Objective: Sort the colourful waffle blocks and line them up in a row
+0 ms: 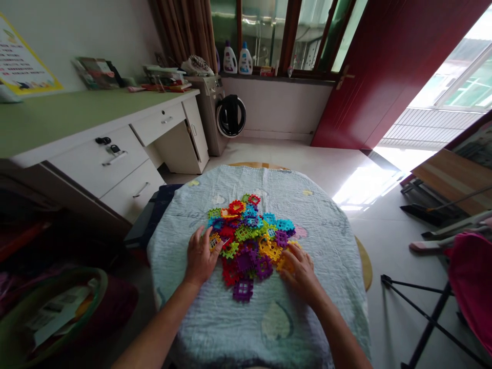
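Observation:
Colourful plastic building pieces (246, 260) lie in a loose heap on a round table covered by a pale blue cloth (319, 205). At the heap's left edge is my left hand (200, 256), fingers apart, beside an orange window-like piece (214, 241). My right hand (299, 266) rests at the right edge over a yellow piece (284, 264), its fingers curved and partly covering it. Whether the right fingers grip that piece cannot be made out. A purple square piece (243, 290) lies nearest to me.
A green-topped desk (96, 110) with white drawers stands at the left, a washing machine (215, 110) behind it. A basket (102, 287) is at lower left. A red door (369, 77) and a folding chair (471, 282) are to the right.

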`<state>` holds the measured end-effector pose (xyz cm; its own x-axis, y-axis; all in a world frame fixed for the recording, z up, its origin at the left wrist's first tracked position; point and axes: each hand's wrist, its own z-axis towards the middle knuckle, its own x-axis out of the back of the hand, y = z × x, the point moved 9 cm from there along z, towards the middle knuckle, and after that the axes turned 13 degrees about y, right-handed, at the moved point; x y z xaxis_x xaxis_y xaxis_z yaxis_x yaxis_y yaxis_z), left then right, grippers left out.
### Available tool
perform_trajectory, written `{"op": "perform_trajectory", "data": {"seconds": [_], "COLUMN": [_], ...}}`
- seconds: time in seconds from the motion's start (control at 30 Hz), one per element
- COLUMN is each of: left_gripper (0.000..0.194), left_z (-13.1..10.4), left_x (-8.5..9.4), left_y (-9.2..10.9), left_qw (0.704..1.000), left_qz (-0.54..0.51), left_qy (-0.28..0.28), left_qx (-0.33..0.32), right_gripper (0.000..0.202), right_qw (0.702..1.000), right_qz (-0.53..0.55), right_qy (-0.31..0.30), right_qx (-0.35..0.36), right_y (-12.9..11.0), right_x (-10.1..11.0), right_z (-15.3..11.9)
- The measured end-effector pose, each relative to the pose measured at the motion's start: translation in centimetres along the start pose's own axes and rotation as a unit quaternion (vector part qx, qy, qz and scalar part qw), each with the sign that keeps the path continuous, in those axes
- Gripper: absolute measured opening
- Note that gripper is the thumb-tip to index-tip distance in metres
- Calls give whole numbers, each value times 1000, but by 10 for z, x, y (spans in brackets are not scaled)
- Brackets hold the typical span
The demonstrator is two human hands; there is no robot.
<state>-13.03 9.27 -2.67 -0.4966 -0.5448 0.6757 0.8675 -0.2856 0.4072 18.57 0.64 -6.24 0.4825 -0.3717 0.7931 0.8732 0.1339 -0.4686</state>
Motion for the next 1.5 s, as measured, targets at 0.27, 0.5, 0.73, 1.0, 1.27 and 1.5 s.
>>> {"op": "perform_trajectory", "data": {"seconds": [0.27, 0.5, 0.73, 1.0, 1.27, 1.5], "left_gripper": [46, 44, 44, 50, 76, 91], "left_z": [-5, -4, -4, -7, -16, -32], "left_x": [-9, -10, -10, -11, -13, -8], "left_y": [1, -1, -1, 9, 23, 52], "left_qw": [1000, 1000, 1000, 997, 988, 989], "left_qz": [-8, -8, -8, -32, -61, -99], "left_qy": [-29, -27, -28, -67, -133, -102], "left_qx": [-3, -1, 1, -25, -54, -30], "right_gripper": [23, 43, 29, 32, 46, 58], "right_qw": [988, 993, 997, 973, 967, 982], "right_qz": [-75, -96, 15, 161, 253, -8], "right_qy": [123, 63, 71, 94, 27, 146], "right_qx": [-55, -16, -28, -136, 7, -118], "right_y": [20, -10, 9, -13, -102, 8], "right_x": [35, 7, 24, 18, 5, 16], "right_z": [14, -4, 31, 57, 70, 48]}}
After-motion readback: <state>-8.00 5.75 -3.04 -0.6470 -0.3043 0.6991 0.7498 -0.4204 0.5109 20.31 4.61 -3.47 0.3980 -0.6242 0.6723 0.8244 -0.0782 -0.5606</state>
